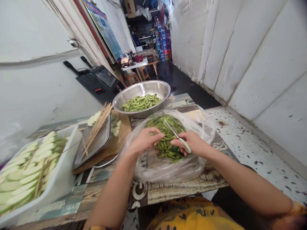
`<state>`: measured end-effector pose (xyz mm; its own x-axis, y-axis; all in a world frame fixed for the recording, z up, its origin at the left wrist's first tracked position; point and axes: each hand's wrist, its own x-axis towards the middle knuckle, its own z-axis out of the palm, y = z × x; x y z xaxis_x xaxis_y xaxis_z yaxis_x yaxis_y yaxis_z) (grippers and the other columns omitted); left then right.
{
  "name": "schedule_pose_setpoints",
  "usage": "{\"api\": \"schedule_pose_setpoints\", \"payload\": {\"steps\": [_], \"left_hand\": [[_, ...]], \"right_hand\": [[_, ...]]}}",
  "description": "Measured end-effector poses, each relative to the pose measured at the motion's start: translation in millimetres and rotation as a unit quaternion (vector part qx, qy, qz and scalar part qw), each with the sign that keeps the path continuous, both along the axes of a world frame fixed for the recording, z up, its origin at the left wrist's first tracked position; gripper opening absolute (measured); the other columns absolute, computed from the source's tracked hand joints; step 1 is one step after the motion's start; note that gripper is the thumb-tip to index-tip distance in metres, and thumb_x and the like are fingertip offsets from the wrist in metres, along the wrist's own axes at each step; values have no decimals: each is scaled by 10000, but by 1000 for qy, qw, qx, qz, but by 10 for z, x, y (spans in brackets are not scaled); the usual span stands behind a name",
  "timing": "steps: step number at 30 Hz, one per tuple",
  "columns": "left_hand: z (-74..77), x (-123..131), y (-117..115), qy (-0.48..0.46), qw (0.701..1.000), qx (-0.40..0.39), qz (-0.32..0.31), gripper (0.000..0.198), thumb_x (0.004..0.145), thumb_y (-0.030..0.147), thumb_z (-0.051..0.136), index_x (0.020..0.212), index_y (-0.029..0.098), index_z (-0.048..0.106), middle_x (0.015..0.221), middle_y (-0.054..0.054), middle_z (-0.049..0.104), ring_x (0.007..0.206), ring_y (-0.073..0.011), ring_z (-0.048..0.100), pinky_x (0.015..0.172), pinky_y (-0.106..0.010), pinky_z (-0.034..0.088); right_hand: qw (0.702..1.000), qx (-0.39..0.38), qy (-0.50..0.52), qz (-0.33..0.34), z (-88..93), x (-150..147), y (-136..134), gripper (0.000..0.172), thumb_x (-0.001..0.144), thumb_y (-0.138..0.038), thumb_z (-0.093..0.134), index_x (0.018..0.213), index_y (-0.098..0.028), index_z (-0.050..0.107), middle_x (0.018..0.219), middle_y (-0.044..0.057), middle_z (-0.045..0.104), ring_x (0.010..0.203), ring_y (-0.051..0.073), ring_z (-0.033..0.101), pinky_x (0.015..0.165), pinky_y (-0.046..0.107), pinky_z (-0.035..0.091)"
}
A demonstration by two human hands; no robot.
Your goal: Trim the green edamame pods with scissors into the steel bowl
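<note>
A clear plastic bag (192, 166) lies open on the table, holding a heap of green bean pods (168, 124). My left hand (144, 140) reaches into the heap, its fingers closed around pods. My right hand (192, 142) grips a pair of scissors (177, 136) with pale green handles, the blades pointing up and left over the pods. A steel bowl (141, 88) behind the bag holds more trimmed green pods (141, 102).
A white tub (64, 172) of skewered pale green slices stands at the left. A metal tray (100, 140) with bamboo skewers (97, 126) rests on a wooden board (120, 134). The table edge (182, 190) runs near my lap. Speckled floor lies to the right.
</note>
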<state>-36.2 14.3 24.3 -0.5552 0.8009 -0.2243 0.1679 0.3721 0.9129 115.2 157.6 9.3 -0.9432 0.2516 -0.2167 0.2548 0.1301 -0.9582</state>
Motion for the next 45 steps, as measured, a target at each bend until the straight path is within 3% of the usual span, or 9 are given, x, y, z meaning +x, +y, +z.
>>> {"api": "schedule_pose_setpoints", "payload": {"steps": [5,9,14,18,22,26,34,40,45], "left_hand": [[-62,-48,-34,231,962,-33,-142,155,624,220,675,776,222,704,738,-19,666,683,-175,548,617,-239,365],[-117,-71,-25,288,943,-63,-154,173,598,208,692,769,231,700,655,-10,630,612,-173,515,566,-244,323],[-102,-68,-22,309,941,-27,-138,62,607,247,717,634,213,673,591,-18,607,569,-162,492,543,-245,302],[-25,-22,2,239,970,16,-47,183,736,356,614,712,183,667,592,-14,616,540,-128,489,550,-227,338],[-13,33,25,106,993,49,36,284,751,432,587,774,152,630,551,9,572,423,-71,372,447,-201,279],[-40,64,35,35,996,63,46,315,717,435,629,826,140,609,591,0,587,401,-49,340,403,-185,228],[-37,137,68,16,997,54,46,322,707,422,649,792,116,598,566,-1,573,386,-33,323,392,-176,218],[-82,82,82,-88,991,88,44,305,700,403,671,743,120,567,547,25,531,361,-17,319,363,-164,172],[-67,3,78,-252,951,174,42,261,697,304,680,713,130,487,636,19,544,387,12,319,362,-127,142]], "right_hand": [[1000,5,0,7,-13,6,4,401,680,-533,670,664,-144,578,462,-41,518,367,73,465,381,182,341],[1000,5,1,8,-17,7,-4,406,678,-540,668,641,-152,555,465,-42,514,369,76,466,383,187,340],[999,24,-11,32,-20,6,-6,420,678,-556,658,623,-156,543,469,-37,516,377,87,476,386,194,352],[998,23,-12,54,-36,13,-1,418,683,-559,657,671,-151,567,491,-27,529,392,99,496,400,201,377],[998,31,-19,60,-47,21,-6,429,690,-571,647,729,-148,584,525,-16,552,410,109,520,414,208,397],[997,51,-18,62,-34,28,-18,444,700,-585,631,751,-146,590,540,-8,562,430,115,533,434,214,408],[991,127,-15,43,-69,23,-20,452,709,-601,609,663,-153,573,488,-13,536,417,115,515,433,217,377],[998,59,-5,15,-77,-3,-16,439,694,-575,632,604,-161,520,450,-35,496,359,92,470,375,200,355],[1000,-16,-6,22,33,-11,-15,400,713,-521,634,611,-159,500,449,-37,511,349,69,452,332,165,294]]}}
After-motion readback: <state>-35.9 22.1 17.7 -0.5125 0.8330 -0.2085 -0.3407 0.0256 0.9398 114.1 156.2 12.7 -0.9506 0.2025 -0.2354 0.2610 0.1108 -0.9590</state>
